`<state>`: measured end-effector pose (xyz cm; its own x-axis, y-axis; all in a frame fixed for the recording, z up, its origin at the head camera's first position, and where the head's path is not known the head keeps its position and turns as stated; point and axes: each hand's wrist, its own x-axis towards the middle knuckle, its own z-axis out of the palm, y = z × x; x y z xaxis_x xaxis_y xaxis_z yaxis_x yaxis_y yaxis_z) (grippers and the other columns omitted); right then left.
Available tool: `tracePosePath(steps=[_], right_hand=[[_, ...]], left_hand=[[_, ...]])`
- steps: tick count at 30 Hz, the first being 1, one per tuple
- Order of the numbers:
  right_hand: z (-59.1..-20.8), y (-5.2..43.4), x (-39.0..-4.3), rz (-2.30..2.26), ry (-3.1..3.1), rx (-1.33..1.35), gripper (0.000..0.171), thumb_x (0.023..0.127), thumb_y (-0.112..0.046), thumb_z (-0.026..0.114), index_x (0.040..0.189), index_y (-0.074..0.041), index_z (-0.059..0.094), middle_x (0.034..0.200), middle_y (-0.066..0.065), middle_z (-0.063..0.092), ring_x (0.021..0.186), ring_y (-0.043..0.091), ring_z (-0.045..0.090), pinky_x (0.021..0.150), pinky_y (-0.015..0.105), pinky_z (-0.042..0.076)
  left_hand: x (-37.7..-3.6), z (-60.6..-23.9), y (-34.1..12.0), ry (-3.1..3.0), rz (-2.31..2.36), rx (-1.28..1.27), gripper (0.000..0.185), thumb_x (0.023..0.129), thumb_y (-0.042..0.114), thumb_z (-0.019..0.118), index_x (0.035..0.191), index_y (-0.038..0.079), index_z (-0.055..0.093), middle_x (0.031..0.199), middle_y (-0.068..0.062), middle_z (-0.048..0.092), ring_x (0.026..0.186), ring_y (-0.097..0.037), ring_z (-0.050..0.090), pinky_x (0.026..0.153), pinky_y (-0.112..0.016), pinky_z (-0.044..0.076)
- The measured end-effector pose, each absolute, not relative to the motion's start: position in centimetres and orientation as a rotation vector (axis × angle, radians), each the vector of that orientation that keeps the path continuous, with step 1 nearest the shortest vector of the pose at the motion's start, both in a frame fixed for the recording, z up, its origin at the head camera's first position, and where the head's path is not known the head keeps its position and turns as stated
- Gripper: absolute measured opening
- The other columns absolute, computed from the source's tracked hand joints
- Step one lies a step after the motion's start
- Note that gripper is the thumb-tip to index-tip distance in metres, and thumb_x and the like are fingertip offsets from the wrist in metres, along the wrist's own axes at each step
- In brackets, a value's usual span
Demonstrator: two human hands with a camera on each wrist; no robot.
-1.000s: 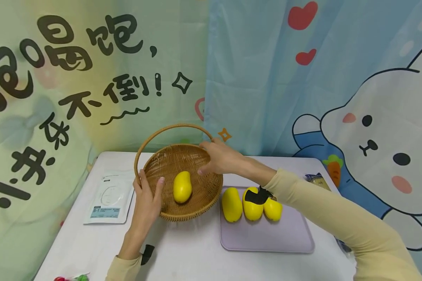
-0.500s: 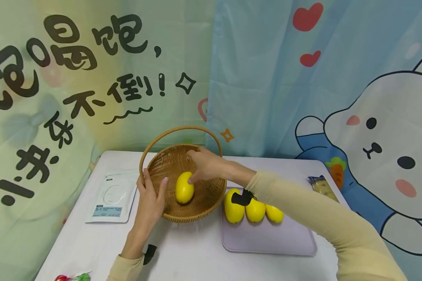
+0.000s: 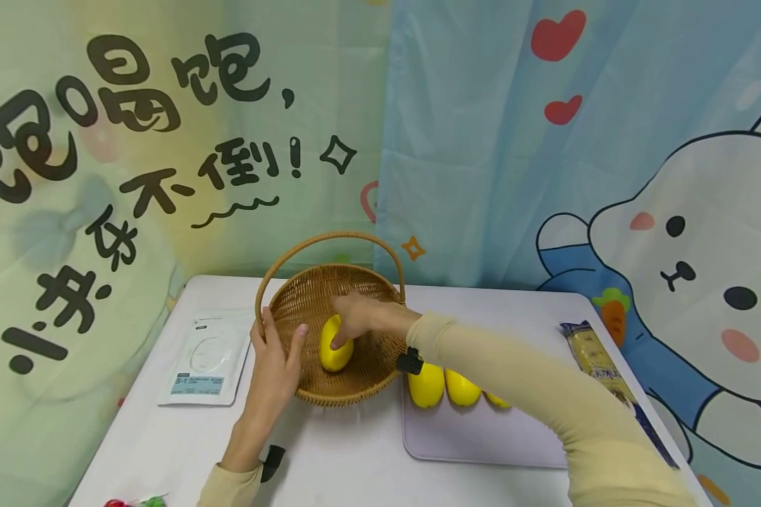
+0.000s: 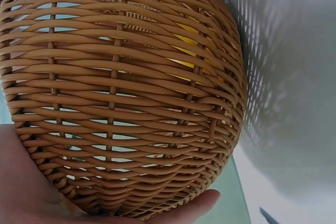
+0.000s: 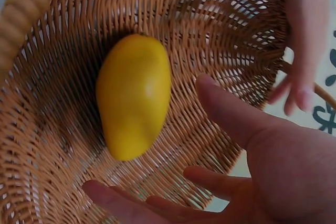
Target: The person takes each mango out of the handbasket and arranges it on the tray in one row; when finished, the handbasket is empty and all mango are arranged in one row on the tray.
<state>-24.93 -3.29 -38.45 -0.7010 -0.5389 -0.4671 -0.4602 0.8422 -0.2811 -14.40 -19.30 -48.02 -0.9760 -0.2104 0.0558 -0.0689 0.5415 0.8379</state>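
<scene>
A wicker basket [image 3: 307, 299] with a tall arched handle stands tilted toward me at the table's middle. My left hand [image 3: 275, 370] grips its left rim, and the left wrist view shows fingers and thumb around the woven wall [image 4: 115, 93]. One yellow mango [image 5: 135, 98] lies inside on the basket's bottom. Reaching in from the right, my right hand [image 3: 361, 317] hovers over the mango; in the right wrist view its fingers [image 5: 226, 106] are spread, with a gap between them and the fruit. Several mangoes [image 3: 426, 386] rest on a lilac tray [image 3: 475, 443], partly hidden by my right sleeve.
A white pouch [image 3: 203, 362] lies left of the basket. A gold and blue packet [image 3: 592, 355] lies along the table's right edge. Small red and green items [image 3: 133, 503] show at the front left. A printed curtain [image 3: 456, 141] hangs close behind the table [image 3: 330, 458].
My right hand has left the basket's right rim and moved left and down into the basket, over the mango. My left hand has stayed on the left rim.
</scene>
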Motion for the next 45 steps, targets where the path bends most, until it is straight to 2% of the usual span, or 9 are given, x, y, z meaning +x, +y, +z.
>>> tracePosePath(steps=[4, 9, 16, 21, 28, 32, 36, 41, 45], right_hand=[[-39.2, -3.7, -25.1, -0.179, 2.449, -0.722, 0.093, 0.089, -0.036, 0.08, 0.16, -0.005, 0.028, 0.156, 0.014, 0.045, 0.147, 0.034, 0.037, 0.116, 0.047, 0.04], [-40.3, -4.1, -25.3, -0.155, 2.441, -0.731, 0.078, 0.087, -0.038, 0.081, 0.148, -0.004, 0.046, 0.127, 0.009, 0.064, 0.115, 0.023, 0.061, 0.095, 0.036, 0.053], [-41.7, -4.4, -24.8, -0.158, 2.432, -0.742, 0.06, 0.085, -0.039, 0.082, 0.13, -0.007, 0.058, 0.104, 0.002, 0.062, 0.09, 0.015, 0.058, 0.08, 0.029, 0.051], [-41.9, -4.8, -24.5, -0.073, 2.45, -0.733, 0.057, 0.085, -0.043, 0.082, 0.127, -0.011, 0.059, 0.102, 0.0, 0.063, 0.091, 0.014, 0.059, 0.082, 0.033, 0.052], [-42.5, -5.9, -24.3, -0.038, 2.476, -0.708, 0.076, 0.087, -0.04, 0.08, 0.149, -0.01, 0.046, 0.154, 0.019, 0.045, 0.133, 0.027, 0.054, 0.107, 0.045, 0.048], [-42.6, -6.3, -24.0, -0.008, 2.49, -0.698, 0.081, 0.086, -0.038, 0.082, 0.153, -0.011, 0.043, 0.163, 0.023, 0.031, 0.141, 0.033, 0.047, 0.111, 0.055, 0.044], [-42.4, -6.2, -23.9, 0.0, 2.495, -0.717, 0.071, 0.085, -0.037, 0.083, 0.143, -0.011, 0.052, 0.156, 0.02, 0.041, 0.132, 0.028, 0.055, 0.105, 0.049, 0.049], [-41.8, -5.7, -24.4, -0.007, 2.485, -0.819, 0.046, 0.085, -0.037, 0.083, 0.117, -0.012, 0.062, 0.114, 0.005, 0.062, 0.113, 0.021, 0.059, 0.087, 0.032, 0.053], [-40.6, -5.2, -24.9, -0.047, 2.484, -0.873, 0.053, 0.087, -0.037, 0.081, 0.127, -0.01, 0.06, 0.105, 0.0, 0.063, 0.119, 0.023, 0.055, 0.085, 0.029, 0.051]], left_hand=[[-14.6, -48.0, -19.3, -2.628, -1.404, 0.247, 0.094, 0.1, 0.069, 0.034, 0.162, 0.015, -0.012, 0.167, -0.023, -0.007, 0.141, -0.049, 0.04, 0.112, -0.06, 0.039], [-14.8, -48.0, -19.2, -2.624, -1.395, 0.237, 0.094, 0.1, 0.07, 0.035, 0.162, 0.016, -0.011, 0.167, -0.025, -0.005, 0.137, -0.049, 0.044, 0.109, -0.059, 0.043], [-14.5, -48.2, -19.1, -2.63, -1.385, 0.218, 0.093, 0.101, 0.068, 0.036, 0.162, 0.015, -0.01, 0.167, -0.025, -0.002, 0.14, -0.049, 0.041, 0.111, -0.059, 0.041], [-14.3, -48.3, -19.0, -2.636, -1.383, 0.22, 0.093, 0.101, 0.068, 0.036, 0.163, 0.016, -0.01, 0.167, -0.025, -0.002, 0.138, -0.05, 0.044, 0.109, -0.059, 0.043], [-14.4, -48.1, -19.1, -2.633, -1.363, 0.227, 0.092, 0.101, 0.068, 0.036, 0.163, 0.016, -0.01, 0.167, -0.025, -0.002, 0.138, -0.051, 0.042, 0.109, -0.061, 0.043], [-14.2, -48.2, -19.2, -2.629, -1.35, 0.233, 0.092, 0.101, 0.067, 0.036, 0.163, 0.016, -0.009, 0.167, -0.026, -0.002, 0.137, -0.05, 0.044, 0.108, -0.06, 0.044], [-14.1, -48.2, -19.1, -2.631, -1.355, 0.244, 0.092, 0.101, 0.067, 0.036, 0.163, 0.017, -0.01, 0.167, -0.026, -0.002, 0.138, -0.05, 0.043, 0.109, -0.06, 0.043], [-14.1, -48.2, -19.2, -2.639, -1.363, 0.237, 0.093, 0.101, 0.067, 0.036, 0.162, 0.016, -0.011, 0.167, -0.026, -0.003, 0.137, -0.051, 0.043, 0.109, -0.06, 0.043], [-14.3, -48.1, -19.3, -2.636, -1.364, 0.231, 0.093, 0.101, 0.067, 0.037, 0.162, 0.016, -0.011, 0.167, -0.026, -0.004, 0.136, -0.052, 0.045, 0.108, -0.06, 0.044]])
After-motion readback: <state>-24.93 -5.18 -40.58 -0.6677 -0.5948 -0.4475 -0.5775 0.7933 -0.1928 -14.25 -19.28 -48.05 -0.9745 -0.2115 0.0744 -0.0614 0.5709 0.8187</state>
